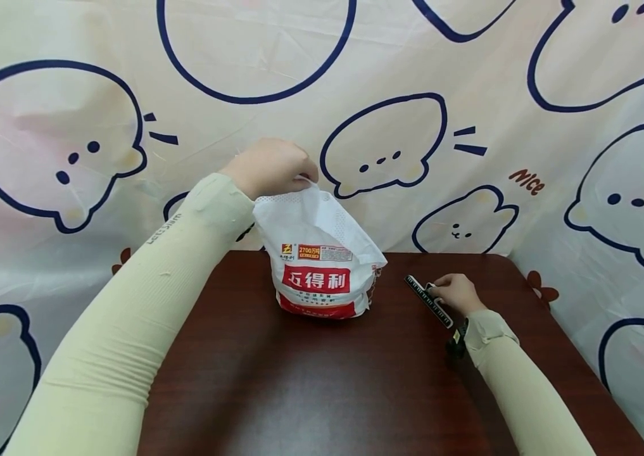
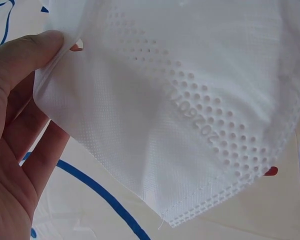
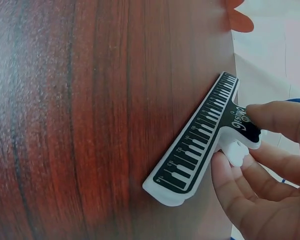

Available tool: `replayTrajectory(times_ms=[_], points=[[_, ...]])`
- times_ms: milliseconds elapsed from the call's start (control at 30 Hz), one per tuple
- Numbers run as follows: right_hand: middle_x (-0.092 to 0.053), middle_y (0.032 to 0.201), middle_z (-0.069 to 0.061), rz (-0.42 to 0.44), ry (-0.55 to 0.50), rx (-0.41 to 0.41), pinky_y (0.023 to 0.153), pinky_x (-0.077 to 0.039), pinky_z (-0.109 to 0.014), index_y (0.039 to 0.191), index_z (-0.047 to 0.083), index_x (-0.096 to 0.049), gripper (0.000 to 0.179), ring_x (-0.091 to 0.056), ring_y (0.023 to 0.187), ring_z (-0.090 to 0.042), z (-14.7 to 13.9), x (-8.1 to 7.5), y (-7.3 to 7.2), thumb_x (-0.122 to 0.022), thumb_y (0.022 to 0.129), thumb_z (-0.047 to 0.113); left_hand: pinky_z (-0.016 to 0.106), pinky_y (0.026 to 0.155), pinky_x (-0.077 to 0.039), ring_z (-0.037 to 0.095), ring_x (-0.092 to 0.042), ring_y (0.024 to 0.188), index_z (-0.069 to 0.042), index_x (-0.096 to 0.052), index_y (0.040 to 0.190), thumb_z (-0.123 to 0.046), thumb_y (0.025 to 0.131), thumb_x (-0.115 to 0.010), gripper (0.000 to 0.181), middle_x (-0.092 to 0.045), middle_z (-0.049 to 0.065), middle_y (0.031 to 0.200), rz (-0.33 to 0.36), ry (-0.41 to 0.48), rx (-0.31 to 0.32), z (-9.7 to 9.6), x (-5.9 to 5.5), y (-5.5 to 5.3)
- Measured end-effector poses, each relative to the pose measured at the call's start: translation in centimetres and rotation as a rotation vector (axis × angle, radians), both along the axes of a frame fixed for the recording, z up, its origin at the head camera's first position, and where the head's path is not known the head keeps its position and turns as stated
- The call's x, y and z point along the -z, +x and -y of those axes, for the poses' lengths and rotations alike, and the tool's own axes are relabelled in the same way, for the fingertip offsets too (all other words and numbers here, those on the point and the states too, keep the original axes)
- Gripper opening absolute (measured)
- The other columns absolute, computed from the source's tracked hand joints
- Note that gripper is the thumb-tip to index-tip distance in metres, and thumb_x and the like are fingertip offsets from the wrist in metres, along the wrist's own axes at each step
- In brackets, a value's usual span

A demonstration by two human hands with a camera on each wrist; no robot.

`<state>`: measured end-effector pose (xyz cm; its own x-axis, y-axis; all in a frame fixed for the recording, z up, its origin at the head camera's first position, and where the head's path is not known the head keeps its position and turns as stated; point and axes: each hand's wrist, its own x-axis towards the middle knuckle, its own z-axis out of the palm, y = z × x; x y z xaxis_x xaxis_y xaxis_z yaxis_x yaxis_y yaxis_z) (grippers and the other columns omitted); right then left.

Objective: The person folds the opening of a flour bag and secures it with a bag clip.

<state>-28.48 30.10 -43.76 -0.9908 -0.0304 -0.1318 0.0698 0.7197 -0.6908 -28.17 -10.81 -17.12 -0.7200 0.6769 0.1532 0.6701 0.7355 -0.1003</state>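
Observation:
A white printed bag [image 1: 317, 218] with red labels and Chinese characters stands on the table, its lower part rounded and full. My left hand [image 1: 273, 166] pinches the bag's upper edge between thumb and fingers. In the left wrist view, the white bag material [image 2: 135, 120] shows rows of small holes and stamped digits. My right hand [image 1: 460, 294] grips a long clip [image 3: 197, 142] patterned with black and white piano keys by its handle, thumb on one side and fingers on the other. To the right of the bag, this clip is held apart from it, low over the table. The bag's contents are hidden.
The dark reddish-brown wooden table [image 1: 310, 380] has its right edge near my right forearm. A pale cloth [image 1: 390, 221] with blue cartoon outlines hangs behind the table and along its sides. On my right wrist sits a black device [image 1: 456, 342].

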Motion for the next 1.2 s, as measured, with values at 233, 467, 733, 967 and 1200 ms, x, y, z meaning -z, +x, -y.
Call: replayTrajectory(times_ms=[233, 467, 733, 967, 1200], points=[[-0.067, 0.116, -0.027, -0.006, -0.028, 0.007, 0.081, -0.06, -0.042, 0.115, -0.011, -0.07, 0.037, -0.071, 0.089, -0.03, 0.1, -0.1, -0.2, -0.061, 0.101, 0.023, 0.042, 0.098, -0.054, 0.028, -0.069, 0.104, -0.008, -0.077, 0.117, -0.013, 0.094, -0.074, 0.023, -0.073, 0.012, 0.115, 0.008, -0.014, -0.003, -0.2, -0.2, 0.0], [-0.067, 0.116, -0.027, -0.005, -0.019, -0.004, 0.08, -0.061, -0.04, 0.114, -0.011, -0.07, 0.034, -0.069, 0.088, -0.027, 0.4, 0.1, -0.5, -0.059, 0.102, 0.019, 0.042, 0.098, -0.054, 0.028, -0.068, 0.104, -0.008, -0.077, 0.115, -0.013, 0.095, -0.073, 0.021, -0.074, 0.012, 0.114, 0.008, -0.03, 0.001, -0.1, -0.4, 0.0], [-0.066, 0.118, -0.027, -0.014, -0.014, -0.017, 0.08, -0.061, -0.039, 0.112, -0.01, -0.072, 0.033, -0.068, 0.096, -0.033, 1.0, -0.2, -0.4, -0.061, 0.101, 0.019, 0.042, 0.098, -0.054, 0.029, -0.069, 0.105, -0.007, -0.077, 0.115, -0.012, 0.095, -0.072, 0.021, -0.073, 0.013, 0.115, 0.001, -0.04, 0.01, -0.4, -0.7, 0.0], [-0.064, 0.121, -0.028, -0.012, -0.012, -0.036, 0.082, -0.06, -0.042, 0.111, -0.01, -0.071, 0.032, -0.064, 0.107, -0.04, 1.8, -0.7, -0.1, -0.059, 0.1, 0.017, 0.042, 0.098, -0.054, 0.029, -0.068, 0.105, -0.007, -0.077, 0.115, -0.011, 0.096, -0.071, 0.021, -0.073, 0.013, 0.115, 0.003, -0.045, 0.006, -0.3, -0.6, 0.1], [-0.064, 0.125, -0.028, 0.018, -0.012, -0.038, 0.085, -0.059, -0.043, 0.114, -0.01, -0.071, 0.031, -0.062, 0.111, -0.04, 2.0, -0.7, -0.2, -0.057, 0.102, 0.015, 0.043, 0.098, -0.054, 0.029, -0.068, 0.104, -0.006, -0.077, 0.115, -0.012, 0.095, -0.071, 0.021, -0.073, 0.013, 0.114, 0.009, -0.048, -0.002, -0.3, -0.4, 0.0]])
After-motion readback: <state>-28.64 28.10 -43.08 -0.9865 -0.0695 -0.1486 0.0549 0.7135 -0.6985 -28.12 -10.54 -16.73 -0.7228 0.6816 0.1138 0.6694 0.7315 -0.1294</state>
